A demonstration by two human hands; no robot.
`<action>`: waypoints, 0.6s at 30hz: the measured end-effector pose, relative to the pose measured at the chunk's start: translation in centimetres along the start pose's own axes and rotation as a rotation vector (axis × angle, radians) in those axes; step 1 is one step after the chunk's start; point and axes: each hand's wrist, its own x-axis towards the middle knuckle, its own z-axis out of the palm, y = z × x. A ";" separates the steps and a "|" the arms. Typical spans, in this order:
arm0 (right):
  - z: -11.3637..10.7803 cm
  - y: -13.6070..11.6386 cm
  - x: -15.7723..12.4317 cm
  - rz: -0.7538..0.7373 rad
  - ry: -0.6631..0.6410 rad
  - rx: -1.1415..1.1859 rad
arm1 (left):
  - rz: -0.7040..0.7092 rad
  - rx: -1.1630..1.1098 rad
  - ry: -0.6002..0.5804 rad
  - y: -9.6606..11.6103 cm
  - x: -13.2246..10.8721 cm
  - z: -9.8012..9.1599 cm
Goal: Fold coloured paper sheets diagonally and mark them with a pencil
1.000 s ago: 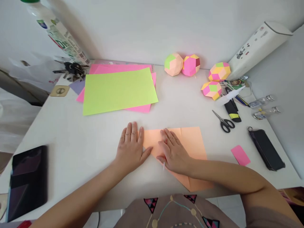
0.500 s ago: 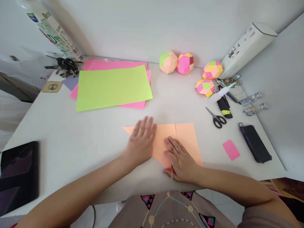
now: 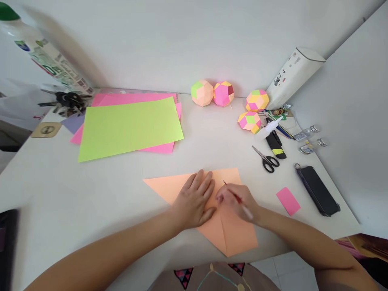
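Note:
A folded peach-coloured sheet of paper (image 3: 240,237) lies on the white table in front of me, its long pointed corner reaching left and a crease running down its lower part. My left hand (image 3: 194,200) rests flat on its middle, fingers stretched out and pointing away from me. Just right of it, over the same sheet, my right hand (image 3: 242,199) is closed around a slim pen-like tool (image 3: 247,211) with a red shaft and whitish end. The thin dark tip points up and left, close to the paper; whether it touches, I cannot tell.
Green sheets (image 3: 130,129) and pink sheets (image 3: 162,148) are stacked at the back left. Several paper balls (image 3: 202,93) sit by the wall. Scissors (image 3: 266,159), a box cutter (image 3: 275,144), a pink slip (image 3: 288,201) and a black pouch (image 3: 317,190) lie on the right.
My left hand has slid right across the sheet. My right hand has gone from lying flat with the tool to gripping it, tip pointing away. The view has shifted.

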 end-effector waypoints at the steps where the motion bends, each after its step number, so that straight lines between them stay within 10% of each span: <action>1: -0.5 0.2 1.0 0.082 0.003 0.084 | 0.018 0.005 -0.015 0.0 0.2 0.0; 7: -2.0 1.9 6.1 0.242 0.004 0.270 | 0.069 -0.013 0.034 -0.2 0.3 1.0; 18: -1.9 3.0 6.2 0.269 0.009 0.023 | 0.053 -0.086 0.020 -0.7 0.5 0.1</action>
